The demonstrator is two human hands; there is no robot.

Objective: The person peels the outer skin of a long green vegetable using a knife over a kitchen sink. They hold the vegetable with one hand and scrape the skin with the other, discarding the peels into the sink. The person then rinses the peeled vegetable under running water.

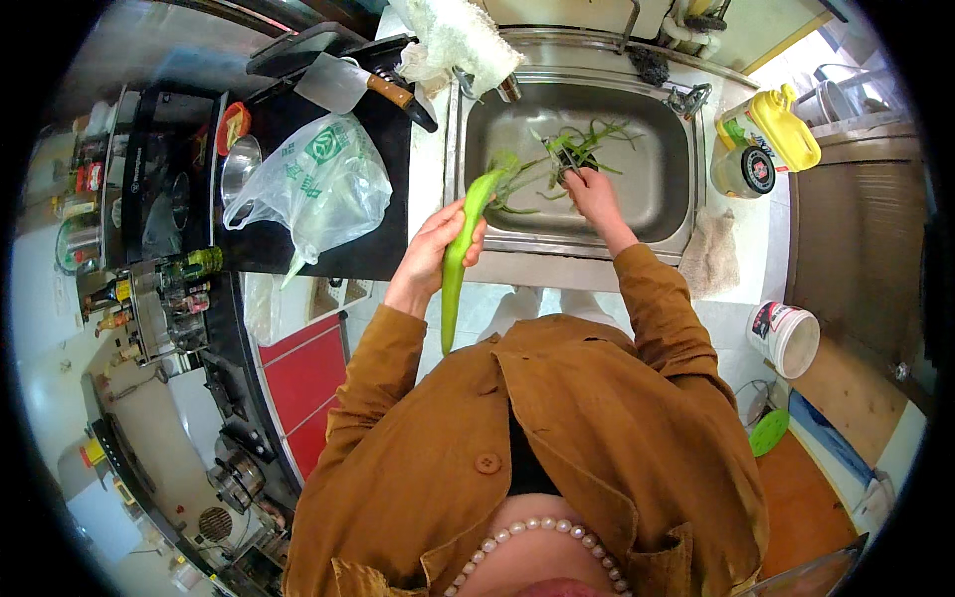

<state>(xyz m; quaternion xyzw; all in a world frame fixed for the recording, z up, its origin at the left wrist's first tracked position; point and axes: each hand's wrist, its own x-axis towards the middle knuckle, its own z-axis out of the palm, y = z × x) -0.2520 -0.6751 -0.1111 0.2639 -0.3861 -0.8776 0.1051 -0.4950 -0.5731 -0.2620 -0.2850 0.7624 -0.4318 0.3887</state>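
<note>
My left hand [436, 242] grips a long, pale green stem vegetable [457, 257], probably celtuce with its skin taken off. Its thick, frayed end reaches over the sink's left rim, while the thin end points down towards my jacket. Over the stainless steel sink [660, 201], my right hand [597, 200] is closed on a small metal tool [565, 155] that looks like a peeler; fingers and peel partly hide it. Long green strips of peel [597, 138] lie in the basin around and beyond that hand. Other strips hang near the vegetable's frayed end.
Left of the sink, a cleaver [336, 83] and a translucent plastic bag [328, 190] rest on a black surface, beside a metal bowl [242, 168]. A white towel [459, 45] covers the faucet. To the right stand a glass jar [735, 172], a yellow jug [791, 134] and a cloth [709, 254].
</note>
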